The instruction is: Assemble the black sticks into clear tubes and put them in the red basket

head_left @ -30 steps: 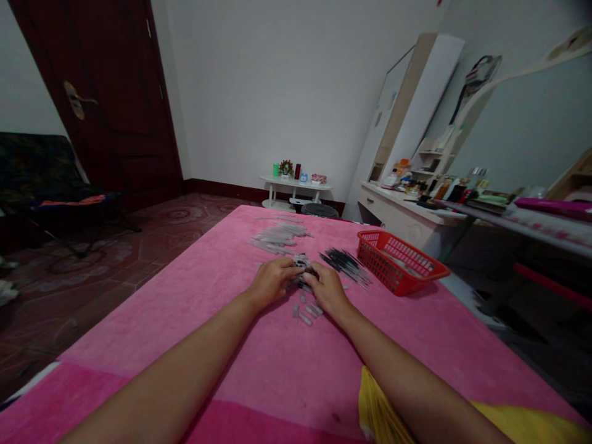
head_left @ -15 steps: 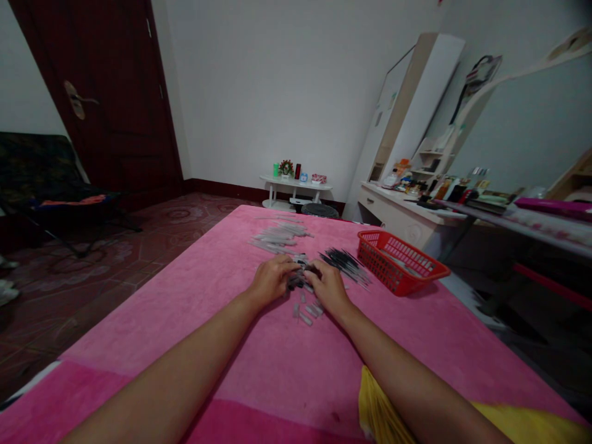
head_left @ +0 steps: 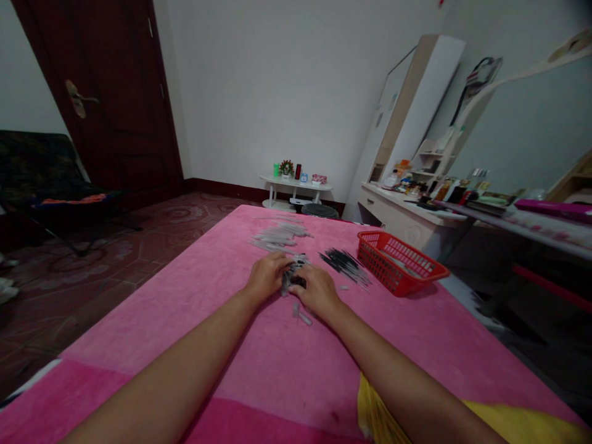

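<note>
While my forearms are stretching out over the pink cloth (head_left: 194, 320), my left hand (head_left: 266, 277) is resting just left of the frame's centre, its fingers curling tightly in on a small grey tube (head_left: 285, 284). Beyond that hand, toward the upper middle, a heap of clear tubes (head_left: 279, 236) is lying with long axes running mostly left to right. The small grey tube is sitting between my two hands, its long axis running nearly up and down the picture, its lower end pointing toward me and its far end hiding under my fingers. My right hand (head_left: 315, 290) is pressing in from the right, fingers bent closed against the same piece. Just below it, loose short pieces (head_left: 301, 316) are lying on the cloth. Farther right, black sticks (head_left: 345, 264) are fanning toward the lower right, near a red basket (head_left: 401, 262).
</note>
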Demonstrator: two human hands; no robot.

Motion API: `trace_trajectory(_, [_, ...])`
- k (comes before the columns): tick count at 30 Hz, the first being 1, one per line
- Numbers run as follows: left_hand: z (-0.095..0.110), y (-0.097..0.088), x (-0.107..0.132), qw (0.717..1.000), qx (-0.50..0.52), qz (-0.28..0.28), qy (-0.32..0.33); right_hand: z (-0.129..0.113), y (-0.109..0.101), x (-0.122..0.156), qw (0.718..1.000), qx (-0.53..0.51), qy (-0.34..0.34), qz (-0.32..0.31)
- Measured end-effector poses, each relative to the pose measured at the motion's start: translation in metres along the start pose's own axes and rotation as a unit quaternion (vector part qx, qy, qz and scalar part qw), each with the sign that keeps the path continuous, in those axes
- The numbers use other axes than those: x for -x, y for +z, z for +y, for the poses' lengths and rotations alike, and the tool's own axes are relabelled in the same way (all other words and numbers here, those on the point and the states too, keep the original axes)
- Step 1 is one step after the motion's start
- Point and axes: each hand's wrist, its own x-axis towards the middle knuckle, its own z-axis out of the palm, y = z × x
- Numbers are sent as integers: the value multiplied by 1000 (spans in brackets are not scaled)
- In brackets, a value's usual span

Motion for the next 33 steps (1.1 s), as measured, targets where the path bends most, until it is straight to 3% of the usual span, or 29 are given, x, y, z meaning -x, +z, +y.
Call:
trace_trajectory(4, [1,-1,0,1000,-1,1,2,-4,1,1,999,32,-4,-37])
trace_trajectory(7, [-1,0,0,1000,11,11,-5,0,1,0,1000,-2,-1,-9])
trace_trajectory(10, [-7,2,0,999,24,26,-23,8,-2,-8,994,-84,50,43])
trace_trajectory(14, [-13,1,-1,997,40,45,-43,22,-7,-31,964,-212,141,74])
trace_trajectory(17, [-15,-1,-2,997,46,49,-46,27,-6,-46,918,-340,187,76])
trace_trajectory(21, [-14,-3,-2,997,56,46,-37,22,4,-52,805,-528,254,93])
trace_trajectory(24, [-14,-1,-2,997,56,47,-38,19,12,-48,754,-585,284,90])
trace_trajectory(27, [-15,1,-2,997,55,47,-41,21,17,-43,742,-599,288,82])
trace_trajectory(33, [-15,1,-1,997,51,41,-33,25,19,-34,759,-592,260,74])
